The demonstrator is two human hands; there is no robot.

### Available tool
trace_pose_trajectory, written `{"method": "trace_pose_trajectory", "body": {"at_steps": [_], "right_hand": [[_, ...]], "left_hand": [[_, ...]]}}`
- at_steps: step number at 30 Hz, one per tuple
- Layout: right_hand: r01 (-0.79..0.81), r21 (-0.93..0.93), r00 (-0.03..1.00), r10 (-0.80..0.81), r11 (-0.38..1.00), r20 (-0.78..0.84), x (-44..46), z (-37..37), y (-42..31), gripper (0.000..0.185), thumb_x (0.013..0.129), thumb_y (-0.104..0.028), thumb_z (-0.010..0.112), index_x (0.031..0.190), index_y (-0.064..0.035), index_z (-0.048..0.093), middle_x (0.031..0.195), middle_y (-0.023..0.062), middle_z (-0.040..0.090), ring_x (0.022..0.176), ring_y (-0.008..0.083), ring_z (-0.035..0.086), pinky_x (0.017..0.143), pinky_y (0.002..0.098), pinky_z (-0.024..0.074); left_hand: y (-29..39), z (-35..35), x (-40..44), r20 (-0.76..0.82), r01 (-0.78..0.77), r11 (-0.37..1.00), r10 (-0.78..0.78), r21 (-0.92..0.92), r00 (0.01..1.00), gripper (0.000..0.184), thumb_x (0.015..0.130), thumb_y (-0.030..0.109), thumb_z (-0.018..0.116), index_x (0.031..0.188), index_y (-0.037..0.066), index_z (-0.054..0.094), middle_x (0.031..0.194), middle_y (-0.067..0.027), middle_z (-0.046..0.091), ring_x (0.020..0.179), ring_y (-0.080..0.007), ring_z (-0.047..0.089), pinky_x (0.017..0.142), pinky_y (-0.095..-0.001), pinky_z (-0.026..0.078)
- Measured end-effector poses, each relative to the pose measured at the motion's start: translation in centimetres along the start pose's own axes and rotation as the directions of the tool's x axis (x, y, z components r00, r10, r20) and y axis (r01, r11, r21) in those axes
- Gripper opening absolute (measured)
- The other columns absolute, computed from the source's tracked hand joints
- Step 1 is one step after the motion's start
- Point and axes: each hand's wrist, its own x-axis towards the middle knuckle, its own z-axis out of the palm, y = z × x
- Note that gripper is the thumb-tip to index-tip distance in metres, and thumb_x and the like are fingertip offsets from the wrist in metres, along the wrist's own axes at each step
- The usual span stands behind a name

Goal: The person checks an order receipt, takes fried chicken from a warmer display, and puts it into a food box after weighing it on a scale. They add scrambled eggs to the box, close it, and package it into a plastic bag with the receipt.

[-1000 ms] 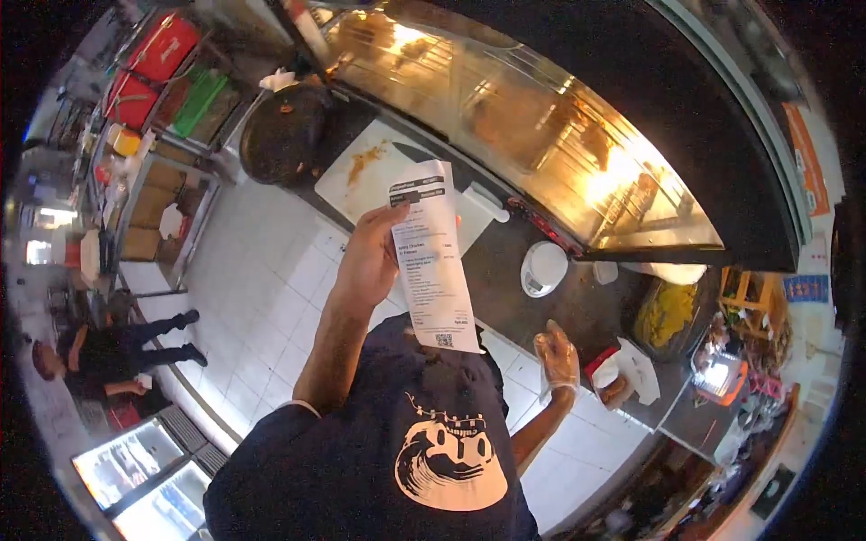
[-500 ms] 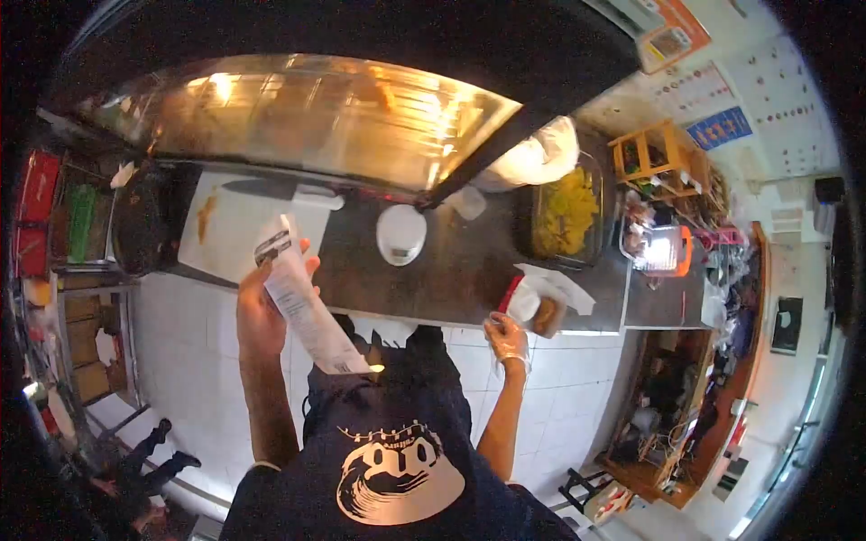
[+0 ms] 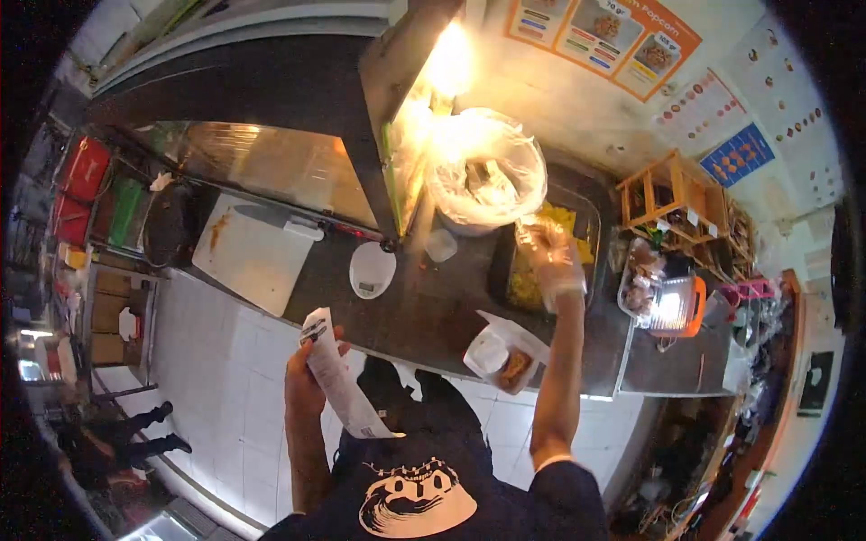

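Note:
My left hand (image 3: 307,374) is closed around a long printed paper receipt (image 3: 347,388), held in front of the dark shirt. My right hand (image 3: 552,257), in a clear plastic glove, reaches over a dark tray (image 3: 591,236) of yellow food (image 3: 528,284). Glare and blur hide its fingers, so I cannot tell whether it holds anything. Close to the counter's front edge sits an open takeaway box (image 3: 534,347) with brown food (image 3: 516,368) and a round white item (image 3: 489,353) in it.
A bin lined with clear plastic (image 3: 487,185) stands behind the tray. Further left are a white kitchen scale (image 3: 372,269), a cutting board (image 3: 257,261) and a knife (image 3: 257,213). An orange-edged container (image 3: 678,307) and a wooden rack (image 3: 672,194) are at the right.
My right hand has moved from beside the takeaway box up and away to the yellow food tray. My left hand still holds the receipt. The view has swung toward the right.

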Motion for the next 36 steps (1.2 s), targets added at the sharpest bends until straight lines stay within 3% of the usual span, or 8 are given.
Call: {"method": "trace_pose_trajectory", "body": {"at_steps": [4, 10, 18, 22, 25, 29, 33, 36], "right_hand": [[0.082, -0.13, 0.973, -0.051, 0.988, 0.225, 13.5, 6.1, 1.6, 0.023, 0.088, -0.021, 0.065, 0.105, -0.0081, 0.072, 0.099, 0.0136, 0.072, 0.088, 0.0226, 0.069, 0.079, 0.0346, 0.0534], [0.143, -0.568, 0.941, 0.067, 0.811, 0.332, 21.1, 13.6, 5.7, 0.02, 0.087, -0.018, 0.066, 0.103, -0.006, 0.071, 0.095, 0.0114, 0.07, 0.081, 0.019, 0.065, 0.073, 0.0309, 0.0513], [0.095, -0.644, 0.952, 0.119, 0.759, 0.281, 21.9, 12.7, 7.2, 0.017, 0.086, -0.015, 0.066, 0.099, -0.0032, 0.069, 0.089, 0.0085, 0.068, 0.073, 0.0141, 0.06, 0.066, 0.0259, 0.0486], [0.037, -0.412, 0.975, 0.058, 0.91, 0.215, 21.6, 8.9, 5.7, 0.016, 0.086, -0.013, 0.067, 0.097, -0.0018, 0.069, 0.086, 0.0071, 0.067, 0.069, 0.0117, 0.057, 0.062, 0.0234, 0.0473], [-0.044, 0.05, 0.975, 0.032, 0.998, 0.221, 19.7, 5.3, 3.1, 0.015, 0.085, -0.011, 0.067, 0.096, -0.0008, 0.068, 0.084, 0.006, 0.066, 0.066, 0.0098, 0.055, 0.059, 0.0216, 0.0462], [-0.073, 0.797, 0.975, -0.127, 0.6, 0.185, 10.9, 0.4, -2.5, 0.017, 0.08, -0.006, 0.07, 0.095, 0.0012, 0.067, 0.083, 0.0057, 0.066, 0.065, 0.0073, 0.055, 0.059, 0.0187, 0.0473], [0.031, 0.867, 0.999, -0.011, 0.498, -0.03, -1.8, -4.5, -1.8, 0.018, 0.08, -0.01, 0.073, 0.093, 0.0001, 0.068, 0.077, 0.0048, 0.066, 0.065, 0.0091, 0.059, 0.058, 0.0205, 0.0464], [-0.082, 0.704, 0.996, 0.038, 0.705, 0.078, -12.9, -7.9, -0.8, 0.018, 0.079, -0.013, 0.075, 0.091, -0.0003, 0.07, 0.08, 0.0056, 0.068, 0.073, 0.0132, 0.064, 0.066, 0.0253, 0.0518]], "left_hand": [[-0.1, 0.0, -3.5, -0.236, -0.028, 0.999, 0.035, 0.031, 0.971, 0.063, 0.096, 0.043, 0.049, 0.146, 0.006, 0.04, 0.135, -0.0148, 0.057, 0.109, -0.0266, 0.063, 0.075, -0.0368, 0.052], [-3.4, -6.2, -10.1, -0.482, -0.224, 0.965, 0.133, -0.135, 0.866, 0.056, 0.098, 0.042, 0.046, 0.144, 0.01, 0.043, 0.134, -0.0106, 0.059, 0.112, -0.0262, 0.061, 0.083, -0.0376, 0.048], [-3.7, -8.8, -12.9, -0.692, -0.327, 0.932, 0.134, -0.155, 0.71, 0.053, 0.1, 0.039, 0.043, 0.142, 0.008, 0.046, 0.133, -0.0092, 0.06, 0.115, -0.0231, 0.06, 0.085, -0.0315, 0.046], [-2.1, -10.1, -9.8, -0.601, -0.31, 0.931, 0.137, -0.193, 0.787, 0.05, 0.101, 0.038, 0.042, 0.141, 0.007, 0.047, 0.134, -0.0095, 0.059, 0.113, -0.0228, 0.062, 0.083, -0.0318, 0.049], [-0.2, -10.2, -7.0, -0.462, -0.301, 0.933, 0.182, -0.198, 0.868, 0.051, 0.103, 0.035, 0.037, 0.146, 0.007, 0.04, 0.137, -0.0115, 0.056, 0.115, -0.0268, 0.06, 0.08, -0.0362, 0.053], [1.0, -10.4, -3.2, -0.328, -0.252, 0.935, 0.164, -0.248, 0.93, 0.051, 0.102, 0.035, 0.041, 0.145, 0.007, 0.042, 0.139, -0.0108, 0.054, 0.117, -0.0267, 0.059, 0.08, -0.0379, 0.054], [2.2, -8.0, 0.2, -0.299, -0.134, 0.982, 0.089, -0.132, 0.95, 0.052, 0.102, 0.039, 0.042, 0.147, 0.012, 0.042, 0.141, -0.0097, 0.054, 0.119, -0.0249, 0.057, 0.084, -0.0378, 0.051], [3.2, -4.6, 2.8, -0.05, -0.075, 0.991, 0.07, -0.108, 0.996, 0.051, 0.103, 0.036, 0.04, 0.148, 0.014, 0.04, 0.142, -0.0099, 0.054, 0.12, -0.0219, 0.056, 0.09, -0.0365, 0.047]]}}
